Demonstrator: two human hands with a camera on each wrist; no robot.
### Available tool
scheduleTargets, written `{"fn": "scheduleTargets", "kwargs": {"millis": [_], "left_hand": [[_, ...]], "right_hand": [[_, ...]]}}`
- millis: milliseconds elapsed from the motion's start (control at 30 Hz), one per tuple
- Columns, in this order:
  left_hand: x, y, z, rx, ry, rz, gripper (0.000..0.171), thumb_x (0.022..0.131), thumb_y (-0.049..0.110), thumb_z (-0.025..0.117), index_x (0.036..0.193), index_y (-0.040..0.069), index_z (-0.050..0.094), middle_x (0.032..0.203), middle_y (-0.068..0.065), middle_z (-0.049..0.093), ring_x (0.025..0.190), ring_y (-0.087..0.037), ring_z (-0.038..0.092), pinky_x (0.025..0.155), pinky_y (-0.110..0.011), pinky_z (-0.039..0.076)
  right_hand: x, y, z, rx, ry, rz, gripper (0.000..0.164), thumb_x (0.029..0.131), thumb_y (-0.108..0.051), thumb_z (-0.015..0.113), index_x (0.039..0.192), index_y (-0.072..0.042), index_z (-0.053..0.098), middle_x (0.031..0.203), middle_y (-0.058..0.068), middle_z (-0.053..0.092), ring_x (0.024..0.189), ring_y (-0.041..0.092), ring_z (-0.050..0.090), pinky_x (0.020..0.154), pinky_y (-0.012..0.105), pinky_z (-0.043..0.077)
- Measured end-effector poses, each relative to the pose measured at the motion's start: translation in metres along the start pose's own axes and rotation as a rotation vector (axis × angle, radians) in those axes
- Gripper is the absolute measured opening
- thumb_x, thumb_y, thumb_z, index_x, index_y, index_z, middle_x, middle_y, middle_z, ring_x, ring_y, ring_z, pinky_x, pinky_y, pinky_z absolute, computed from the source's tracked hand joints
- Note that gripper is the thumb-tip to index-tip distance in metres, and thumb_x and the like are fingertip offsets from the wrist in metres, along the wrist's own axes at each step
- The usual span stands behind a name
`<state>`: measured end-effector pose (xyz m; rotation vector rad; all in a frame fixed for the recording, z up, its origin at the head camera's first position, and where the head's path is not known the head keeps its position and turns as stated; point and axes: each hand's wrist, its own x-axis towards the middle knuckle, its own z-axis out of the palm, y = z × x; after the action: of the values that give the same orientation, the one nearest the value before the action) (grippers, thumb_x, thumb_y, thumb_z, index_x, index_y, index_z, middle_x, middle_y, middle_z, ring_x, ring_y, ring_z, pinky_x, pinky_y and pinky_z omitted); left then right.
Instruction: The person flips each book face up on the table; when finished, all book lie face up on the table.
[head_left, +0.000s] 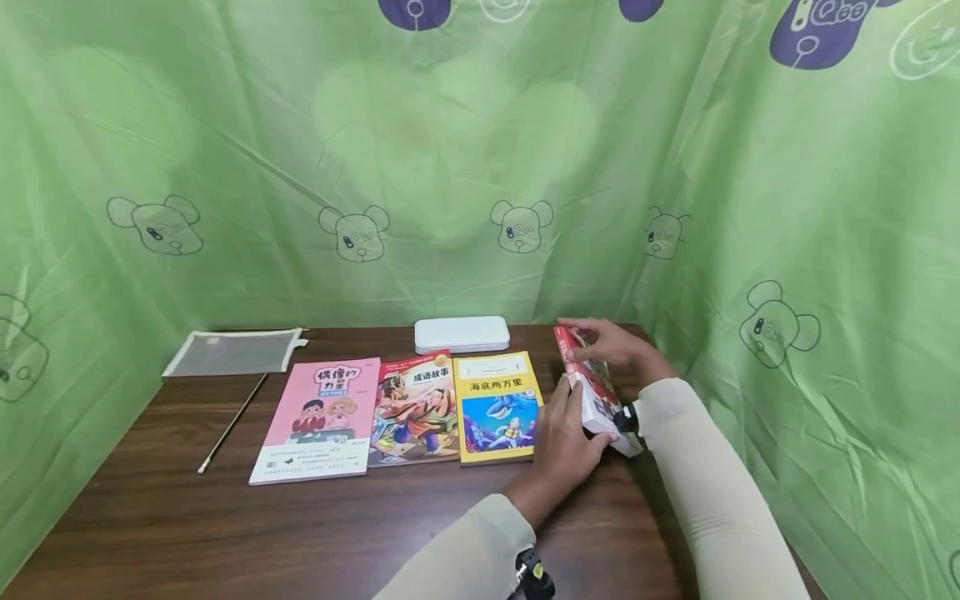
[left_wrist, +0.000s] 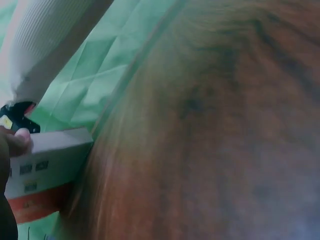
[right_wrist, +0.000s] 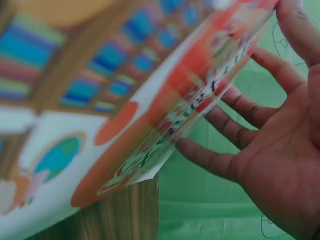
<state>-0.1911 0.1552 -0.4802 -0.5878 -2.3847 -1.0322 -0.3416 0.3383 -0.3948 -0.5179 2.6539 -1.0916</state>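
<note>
At the right of the table, a thick red-and-white book (head_left: 596,400) stands tilted between both hands. My left hand (head_left: 562,437) grips its near end, fingers along the side and thumb on the lower edge. In the left wrist view, the thumb lies on the white edge of this book (left_wrist: 50,165). My right hand (head_left: 611,346) touches the far end. The right wrist view shows that hand (right_wrist: 280,135) with spread, nearly straight fingers, fingertips against the edge of the book's blurred picture cover (right_wrist: 125,100).
Left of the hands lie a yellow book (head_left: 498,408), a red picture book (head_left: 412,408) and a pink book (head_left: 318,421). Behind them is a white case (head_left: 461,333). A mesh pouch (head_left: 232,352) and a thin stick (head_left: 232,425) lie far left. Green cloth (head_left: 450,167) encloses the table.
</note>
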Motion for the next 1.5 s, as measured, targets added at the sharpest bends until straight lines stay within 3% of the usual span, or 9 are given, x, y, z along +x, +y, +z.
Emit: {"fn": "scheduleTargets", "kwargs": {"millis": [67,167,300,567,833,1100,1300,1500], "left_hand": [[-0.001,0.000,0.000,0.114,0.051,0.022,0.100,0.077,0.052,0.099,0.155,0.005,0.059,0.162,-0.015,0.059,0.150,-0.034,0.058,0.106,-0.053,0.055],[-0.002,0.002,0.000,0.178,0.069,0.004,0.098,0.075,0.056,0.099,0.152,0.007,0.062,0.160,-0.011,0.062,0.152,-0.034,0.056,0.107,-0.058,0.051],[-0.002,0.005,0.001,0.188,0.058,-0.029,0.094,0.074,0.058,0.099,0.146,0.008,0.065,0.157,-0.009,0.065,0.151,-0.033,0.055,0.113,-0.065,0.047],[-0.004,0.000,0.005,0.247,0.042,-0.068,0.093,0.071,0.064,0.098,0.139,0.009,0.069,0.150,-0.007,0.070,0.151,-0.028,0.056,0.121,-0.067,0.042],[-0.006,-0.007,0.008,0.226,0.016,-0.090,0.096,0.071,0.064,0.098,0.141,0.007,0.068,0.151,-0.009,0.070,0.157,-0.029,0.052,0.127,-0.075,0.032],[-0.009,-0.010,0.013,0.207,0.001,-0.137,0.087,0.069,0.062,0.099,0.132,0.008,0.073,0.139,-0.005,0.075,0.154,-0.031,0.054,0.124,-0.081,0.031],[-0.011,-0.008,0.012,0.260,-0.073,-0.190,0.079,0.073,0.067,0.095,0.124,0.009,0.078,0.136,-0.003,0.077,0.155,-0.029,0.053,0.127,-0.079,0.028],[-0.013,-0.006,0.009,0.276,-0.143,-0.226,0.078,0.077,0.067,0.091,0.125,0.007,0.079,0.141,-0.003,0.076,0.158,-0.028,0.049,0.129,-0.077,0.025]], "right_hand": [[0.003,-0.001,0.004,-0.002,-0.001,0.003,0.080,0.102,-0.023,0.079,0.170,-0.011,0.039,0.161,0.028,0.050,0.151,0.054,0.047,0.111,0.054,0.054],[0.004,-0.001,0.007,-0.001,-0.009,0.022,0.083,0.102,-0.024,0.079,0.171,-0.007,0.035,0.164,0.030,0.046,0.158,0.056,0.037,0.119,0.064,0.048],[0.003,-0.001,0.008,-0.019,-0.010,0.063,0.082,0.101,-0.028,0.081,0.169,-0.009,0.039,0.169,0.029,0.042,0.158,0.056,0.036,0.120,0.067,0.046],[0.010,0.004,0.013,-0.082,-0.042,0.119,0.085,0.094,-0.038,0.088,0.166,-0.018,0.048,0.169,0.026,0.043,0.150,0.050,0.047,0.115,0.062,0.051],[0.015,0.007,0.019,-0.104,-0.030,0.090,0.081,0.091,-0.030,0.091,0.162,-0.015,0.055,0.169,0.025,0.046,0.152,0.051,0.045,0.121,0.067,0.044],[0.017,0.012,0.025,-0.187,-0.011,0.098,0.076,0.088,-0.023,0.092,0.157,-0.015,0.060,0.165,0.026,0.049,0.150,0.051,0.046,0.122,0.068,0.042],[0.019,0.007,0.035,-0.185,-0.023,0.119,0.072,0.087,-0.019,0.092,0.154,-0.016,0.064,0.163,0.024,0.051,0.150,0.050,0.047,0.121,0.068,0.044],[0.022,0.004,0.046,-0.214,-0.029,0.147,0.067,0.087,-0.017,0.093,0.150,-0.019,0.068,0.162,0.023,0.050,0.148,0.049,0.049,0.118,0.067,0.048]]}}
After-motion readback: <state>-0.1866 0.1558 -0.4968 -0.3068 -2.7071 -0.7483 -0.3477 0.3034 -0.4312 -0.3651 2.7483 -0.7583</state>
